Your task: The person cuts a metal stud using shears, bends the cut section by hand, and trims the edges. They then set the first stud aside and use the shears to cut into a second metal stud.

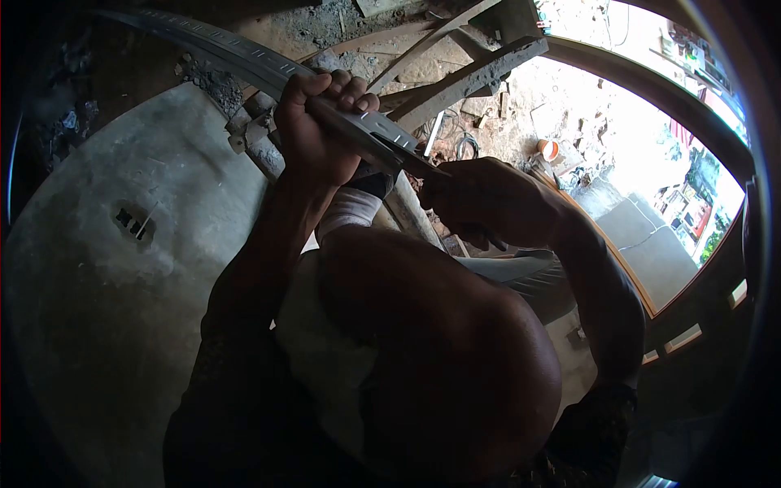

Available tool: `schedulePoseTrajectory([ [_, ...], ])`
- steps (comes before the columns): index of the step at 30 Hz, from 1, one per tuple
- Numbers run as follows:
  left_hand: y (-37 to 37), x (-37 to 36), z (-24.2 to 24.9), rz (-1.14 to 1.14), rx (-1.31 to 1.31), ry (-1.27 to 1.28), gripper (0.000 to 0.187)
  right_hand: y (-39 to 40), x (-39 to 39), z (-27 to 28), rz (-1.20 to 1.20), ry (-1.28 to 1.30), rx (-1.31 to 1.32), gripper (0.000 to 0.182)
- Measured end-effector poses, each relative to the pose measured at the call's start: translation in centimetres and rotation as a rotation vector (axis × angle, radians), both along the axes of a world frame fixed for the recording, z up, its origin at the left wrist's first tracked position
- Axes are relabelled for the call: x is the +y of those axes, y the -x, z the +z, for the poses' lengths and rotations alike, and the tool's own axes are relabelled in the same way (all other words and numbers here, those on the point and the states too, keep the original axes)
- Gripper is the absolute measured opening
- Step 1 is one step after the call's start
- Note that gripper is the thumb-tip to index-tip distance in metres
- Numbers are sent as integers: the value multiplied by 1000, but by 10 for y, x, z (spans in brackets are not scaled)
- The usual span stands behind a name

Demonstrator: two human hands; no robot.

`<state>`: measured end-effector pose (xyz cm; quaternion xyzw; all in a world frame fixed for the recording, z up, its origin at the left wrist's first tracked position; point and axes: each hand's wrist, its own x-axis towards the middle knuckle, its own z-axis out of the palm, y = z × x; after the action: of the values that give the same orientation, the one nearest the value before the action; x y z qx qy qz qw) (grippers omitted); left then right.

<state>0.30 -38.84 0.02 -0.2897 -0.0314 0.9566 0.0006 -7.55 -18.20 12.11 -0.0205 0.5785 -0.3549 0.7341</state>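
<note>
A long slotted metal channel (236, 57) runs from the upper left down to the middle of the view, above my raised knee. My left hand (313, 134) is closed around it near its lower right end. In my right hand (492, 199) are metal snips (419, 166), with the dark blades against that end of the channel. A handle tip shows below the right fist. How far the blades are apart is hard to make out in the shadow.
Wooden planks (480, 81) and rubble lie beyond my hands. An orange and white bucket (547, 150) stands on the bright ground at right. A smooth grey surface (187, 163) with a dark cut-out (134, 224) fills the left side.
</note>
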Motion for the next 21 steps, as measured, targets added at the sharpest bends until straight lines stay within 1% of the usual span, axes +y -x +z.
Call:
schedulePoseTrajectory([
  [1,-1,1,1,-1,-2,0,19,-1,-3,1,-1,0,-2,30],
  [3,-1,4,2,3,-1,17,20,0,-8,4,-180,-78,-119,26],
  [4,0,4,3,1,0,18,20,0,-9,3,-182,-78,-118,26],
  [6,3,3,5,0,-71,42,18,2,-11,0,42,129,105,24],
  [7,2,3,5,2,-73,42,18,2,-10,0,44,129,103,24],
  [9,2,4,4,3,-73,22,19,2,-6,0,172,116,245,22],
  [10,3,4,4,4,-69,20,19,3,-5,0,174,114,249,22],
  [12,1,3,6,11,-34,27,19,-2,-2,0,39,-47,116,23],
  [13,1,3,6,12,-34,27,19,-5,3,-3,39,-46,116,23],
  [15,2,3,6,6,-24,7,19,-14,18,-13,-310,-42,-173,24],
  [18,3,4,4,10,-69,16,18,-19,24,-18,-368,-110,-200,24],
  [19,3,4,4,10,-69,16,18,-14,16,-13,-368,-110,-199,24],
  [21,2,4,3,15,-66,12,17,1,-6,2,-70,-268,-146,24],
])
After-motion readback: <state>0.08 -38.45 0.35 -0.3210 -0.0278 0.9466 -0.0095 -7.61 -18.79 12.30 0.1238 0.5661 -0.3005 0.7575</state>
